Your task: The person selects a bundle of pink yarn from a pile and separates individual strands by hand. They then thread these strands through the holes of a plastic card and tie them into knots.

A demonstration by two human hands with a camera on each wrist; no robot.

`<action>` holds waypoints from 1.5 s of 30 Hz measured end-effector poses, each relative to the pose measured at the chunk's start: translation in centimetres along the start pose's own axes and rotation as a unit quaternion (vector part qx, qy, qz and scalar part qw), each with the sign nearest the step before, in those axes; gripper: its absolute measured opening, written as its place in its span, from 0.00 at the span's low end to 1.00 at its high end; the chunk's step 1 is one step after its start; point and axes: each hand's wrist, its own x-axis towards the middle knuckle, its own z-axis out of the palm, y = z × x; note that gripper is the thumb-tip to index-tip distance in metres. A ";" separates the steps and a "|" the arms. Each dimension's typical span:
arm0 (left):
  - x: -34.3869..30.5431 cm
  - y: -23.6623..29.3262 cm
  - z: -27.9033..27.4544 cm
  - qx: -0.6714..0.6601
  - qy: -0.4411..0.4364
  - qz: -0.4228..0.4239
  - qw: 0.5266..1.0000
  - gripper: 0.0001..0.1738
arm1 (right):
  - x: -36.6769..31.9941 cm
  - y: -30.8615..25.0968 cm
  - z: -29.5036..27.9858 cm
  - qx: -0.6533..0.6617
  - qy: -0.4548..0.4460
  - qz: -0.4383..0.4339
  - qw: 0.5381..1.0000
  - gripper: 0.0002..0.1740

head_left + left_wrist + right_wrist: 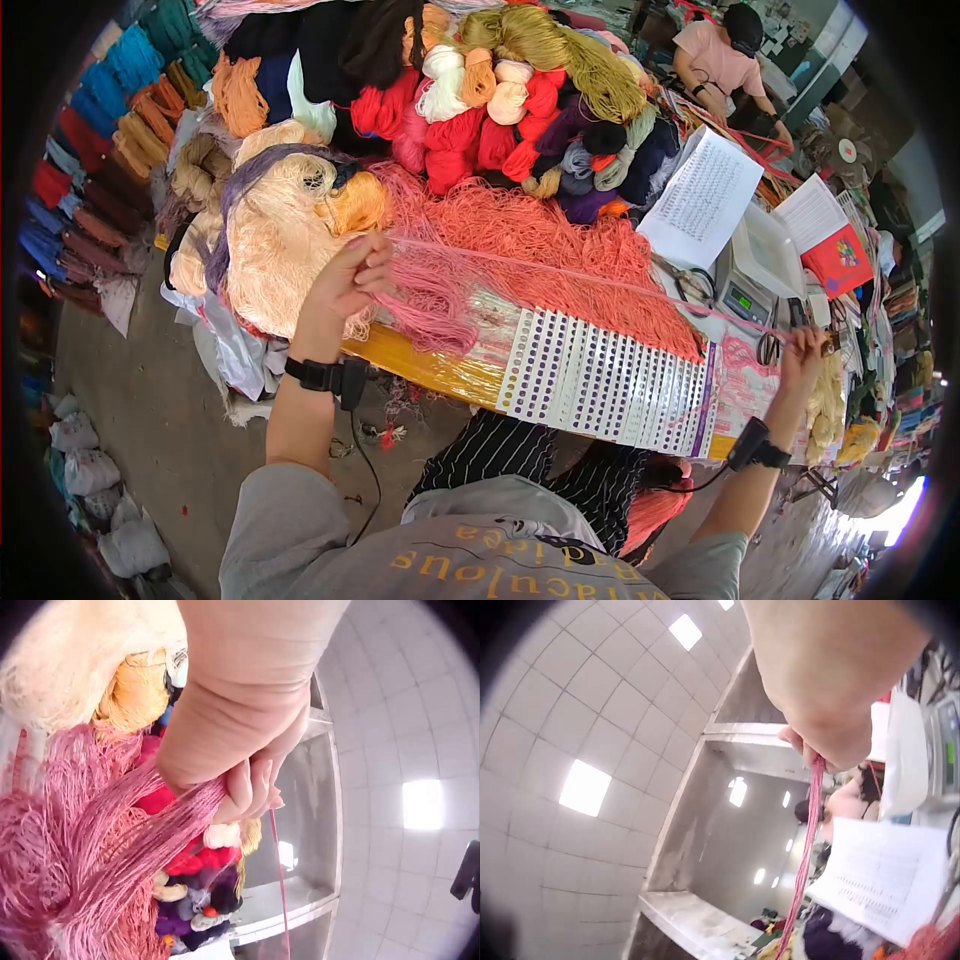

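Note:
My left hand (358,272) grips a bundle of pink yarn (142,840), its fingers curled round the strands. Loose pink lengths hang from that hand onto the table. A thin pink strand stretches across to my right hand (803,358), raised over the table's right side, which pinches its other end. In the right wrist view the taut strand (804,859) runs down from the curled fingers. Beneath it lies a wide heap of coral yarn (560,250). White cards with rows of punched holes (610,385) lie along the table's near edge.
Cream yarn (280,240) is heaped at the left, with red skeins (455,145) behind. Toward the right are printed sheets (705,190), scissors (695,287) and a digital scale (745,295). Another person (725,60) works at the far right. Dyed skeins (100,150) hang at the left.

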 end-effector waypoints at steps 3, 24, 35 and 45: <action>-0.7 2.2 -2.1 -0.050 0.013 0.039 0.998 0.07 | -0.2 -7.4 -4.4 -0.210 0.135 -0.134 0.959 0.09; 5.9 -15.0 5.4 0.009 0.049 -0.273 0.961 0.22 | -12.5 30.9 6.2 -0.603 -0.162 0.163 0.764 0.08; 7.6 -17.0 8.0 0.110 0.107 -0.325 0.933 0.14 | -12.1 36.3 3.9 -0.602 -0.069 0.212 0.767 0.10; 10.3 -19.4 7.7 0.309 0.084 -0.165 0.933 0.07 | -12.2 36.3 4.4 -0.590 -0.047 0.203 0.780 0.12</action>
